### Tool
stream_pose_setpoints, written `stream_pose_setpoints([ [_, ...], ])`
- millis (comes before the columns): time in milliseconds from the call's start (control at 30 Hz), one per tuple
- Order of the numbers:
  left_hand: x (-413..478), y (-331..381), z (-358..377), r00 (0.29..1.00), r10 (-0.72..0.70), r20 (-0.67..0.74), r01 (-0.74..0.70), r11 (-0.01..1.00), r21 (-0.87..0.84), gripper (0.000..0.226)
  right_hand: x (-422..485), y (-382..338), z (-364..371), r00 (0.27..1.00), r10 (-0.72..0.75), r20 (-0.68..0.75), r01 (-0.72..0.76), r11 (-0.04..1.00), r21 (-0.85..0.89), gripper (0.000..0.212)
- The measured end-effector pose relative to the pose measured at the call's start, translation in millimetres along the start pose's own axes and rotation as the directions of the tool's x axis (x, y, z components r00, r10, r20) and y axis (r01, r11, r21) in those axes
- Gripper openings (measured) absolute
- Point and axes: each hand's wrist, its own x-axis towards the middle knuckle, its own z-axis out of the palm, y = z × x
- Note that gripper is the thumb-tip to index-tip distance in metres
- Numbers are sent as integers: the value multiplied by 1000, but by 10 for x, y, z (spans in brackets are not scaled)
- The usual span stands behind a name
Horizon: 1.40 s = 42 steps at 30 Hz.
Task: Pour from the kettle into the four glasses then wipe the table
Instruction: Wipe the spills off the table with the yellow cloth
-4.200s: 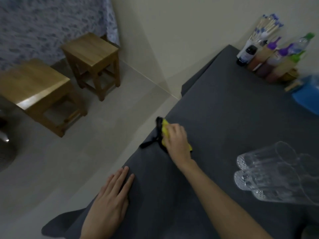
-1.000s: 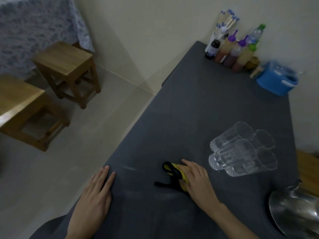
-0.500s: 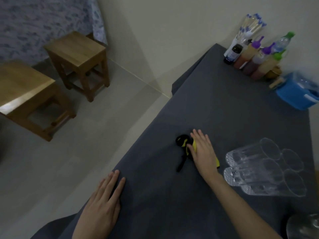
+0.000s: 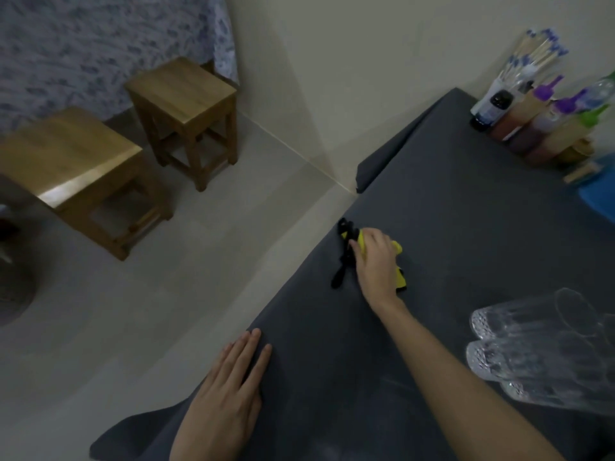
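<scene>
A dark grey cloth covers the table point(image 4: 466, 227). My right hand point(image 4: 376, 261) presses a yellow and black wiping cloth point(image 4: 397, 274) flat onto it near the table's left edge, and a black strap of the cloth point(image 4: 342, 261) trails to the left of the fingers. My left hand point(image 4: 226, 400) lies flat with straight fingers on the near left edge of the table. A tight group of clear glasses point(image 4: 545, 354) stands at the right. The kettle is out of view.
Sauce bottles point(image 4: 532, 128) and a holder of chopsticks point(image 4: 532, 61) stand at the table's far corner by the wall, with a blue container point(image 4: 599, 201) beside them. Two wooden stools point(image 4: 186, 104) stand on the tiled floor to the left.
My right hand has slid the cloth away from me and toward the table's left edge. The left hand has stayed in place. The view has swung left, so the kettle has left the frame.
</scene>
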Motion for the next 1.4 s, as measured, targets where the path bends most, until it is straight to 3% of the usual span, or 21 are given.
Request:
stream_pose_setpoints([
  [100,-4,-5,7,1000,2,14,-2,1000,-9,57,-276,-217,-26,991,-104,79,91,984,153,21],
  [267,6,-23,-4,1000,9,26,-9,1000,-6,56,-1009,-543,-135,931,-345,121,321,930,181,27],
  [533,-6,-55,15,997,6,73,-5,1000,-8,54,-1696,153,-572,825,-546,146,551,834,7,25],
  [633,-5,-69,45,998,2,64,-1,1000,-19,53,-1619,556,-766,869,-467,165,490,861,-138,36],
  [800,-1,-79,74,999,13,41,-12,1000,-20,50,-1301,745,-911,986,-141,91,159,960,-229,56],
  [967,1,6,10,999,-22,38,23,1000,-18,52,-807,751,-666,996,72,-61,-84,970,-226,38],
  [1100,-12,51,-59,996,-54,77,53,998,21,52,-349,640,-434,950,280,-138,-292,953,-77,24],
  [1167,-26,60,-66,992,-69,103,65,997,42,53,-261,481,-334,957,251,-142,-255,967,-7,23],
  [1300,-35,52,-76,989,-72,130,66,997,50,53,-390,84,-193,999,24,-21,-23,998,62,30],
  [1400,-33,48,-83,988,-57,144,49,997,55,53,-631,-129,-133,984,-163,77,156,984,87,36],
])
